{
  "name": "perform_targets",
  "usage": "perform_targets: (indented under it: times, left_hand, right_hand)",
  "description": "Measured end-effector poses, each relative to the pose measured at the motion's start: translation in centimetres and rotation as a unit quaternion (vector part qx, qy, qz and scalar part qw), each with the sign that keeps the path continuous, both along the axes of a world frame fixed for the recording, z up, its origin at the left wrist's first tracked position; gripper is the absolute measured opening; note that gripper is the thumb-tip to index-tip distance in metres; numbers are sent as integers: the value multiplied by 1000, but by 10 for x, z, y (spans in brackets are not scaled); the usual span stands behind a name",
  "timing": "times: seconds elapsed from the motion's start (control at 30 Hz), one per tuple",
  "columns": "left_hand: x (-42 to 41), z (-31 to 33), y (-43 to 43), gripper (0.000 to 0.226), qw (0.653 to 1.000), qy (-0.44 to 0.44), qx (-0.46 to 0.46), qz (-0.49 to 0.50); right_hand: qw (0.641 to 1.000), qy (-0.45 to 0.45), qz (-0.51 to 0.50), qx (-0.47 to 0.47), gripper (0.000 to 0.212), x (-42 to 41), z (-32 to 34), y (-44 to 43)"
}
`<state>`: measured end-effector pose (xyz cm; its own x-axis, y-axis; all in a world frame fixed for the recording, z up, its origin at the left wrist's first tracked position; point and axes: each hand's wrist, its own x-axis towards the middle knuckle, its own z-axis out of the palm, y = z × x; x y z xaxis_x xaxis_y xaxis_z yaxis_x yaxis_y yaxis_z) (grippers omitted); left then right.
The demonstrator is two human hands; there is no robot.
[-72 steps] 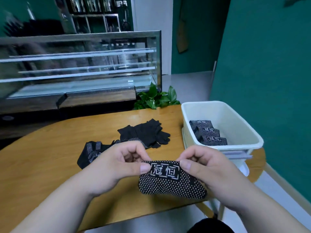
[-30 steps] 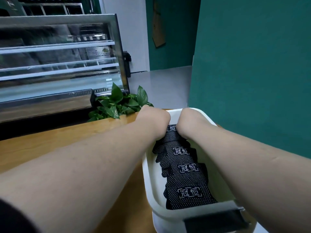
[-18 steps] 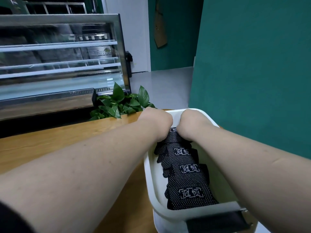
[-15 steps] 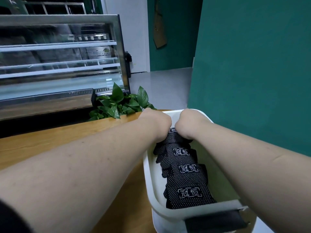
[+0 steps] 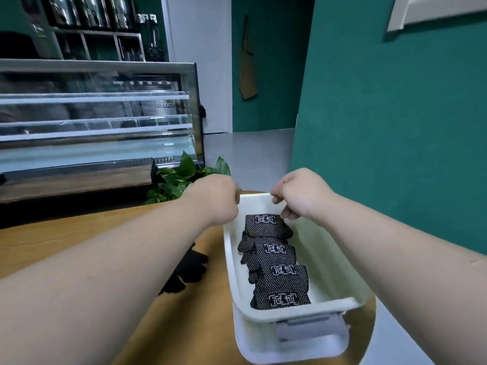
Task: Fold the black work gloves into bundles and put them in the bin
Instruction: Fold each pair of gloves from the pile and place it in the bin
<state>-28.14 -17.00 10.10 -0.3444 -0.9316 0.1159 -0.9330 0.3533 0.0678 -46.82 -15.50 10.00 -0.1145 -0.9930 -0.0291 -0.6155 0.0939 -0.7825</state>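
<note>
The white bin [image 5: 332, 262] stands at the right end of the wooden table [image 5: 195, 327]. Inside it lie several folded black dotted glove bundles in a row, the farthest bundle [image 5: 266, 226] just below my hands. My left hand [image 5: 216, 199] hovers over the bin's far left corner. Over the far rim is my right hand [image 5: 300, 196]. Both hold nothing, and their fingers hang loosely curled. Loose black gloves [image 5: 190, 270] lie on the table left of the bin, partly hidden under my left forearm.
A green potted plant [image 5: 179, 177] sits beyond the table's far edge. Behind it stands a glass display case [image 5: 92, 127]. A green wall [image 5: 395, 127] runs close along the bin's right side. The bin's near end overhangs the table edge.
Both hands carried the folded bundle into the bin, set it at the far end of the row, let go and rose above the rim.
</note>
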Motion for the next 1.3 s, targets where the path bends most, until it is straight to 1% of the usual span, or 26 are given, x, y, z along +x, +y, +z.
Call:
perform_targets:
  times: [0.07, 0.13, 0.27, 0.4, 0.57, 0.63, 0.73, 0.8, 0.87, 0.97, 1.03, 1.1, 1.23, 1.3]
  left_hand:
    - [17, 2, 22, 24, 998, 50, 5, 21]
    - [28, -5, 40, 15, 996, 82, 2, 43]
    - [59, -18, 87, 17, 987, 139, -12, 74]
    - [100, -32, 132, 23, 981, 167, -7, 99]
    - [157, -57, 174, 33, 963, 208, -28, 172]
    - [176, -74, 184, 36, 946, 238, -39, 214]
    - [191, -103, 194, 44, 920, 300, -26, 251]
    - [199, -125, 199, 46, 911, 318, -9, 263]
    - [211, -143, 202, 44, 903, 332, -1, 271]
    - [238, -161, 205, 32, 902, 329, -7, 280]
    - [257, -165, 206, 29, 899, 332, -10, 287]
    - [277, -168, 205, 31, 894, 335, -6, 296]
    - [316, -170, 202, 39, 896, 323, 9, 304]
    - [334, -170, 201, 40, 893, 318, 13, 317]
  right_hand:
    - [999, -21, -4, -31, 25, 9, 7, 19]
    - [998, -42, -9, -49, 25, 16, 9, 34]
    - [990, -121, -13, -66, 23, 42, 11, 74]
    - [986, -152, 43, -52, 20, 84, 0, 110]
    - [988, -105, 114, -29, 25, 146, -30, 133]
    - [987, -83, 136, -18, 26, 171, -48, 138]
    - [986, -44, 163, -13, 26, 200, -71, 142]
    - [984, -25, 177, 0, 25, 219, -85, 141]
    - [982, -10, 187, 13, 24, 234, -98, 138]
    - [981, 5, 191, 32, 25, 257, -115, 130]
    - [981, -1, 191, 43, 22, 270, -123, 124]
    - [979, 17, 198, 41, 18, 288, -132, 118]
    - [969, 97, 226, -19, 9, 318, -149, 111]
    - [961, 119, 248, -35, 5, 332, -157, 112]
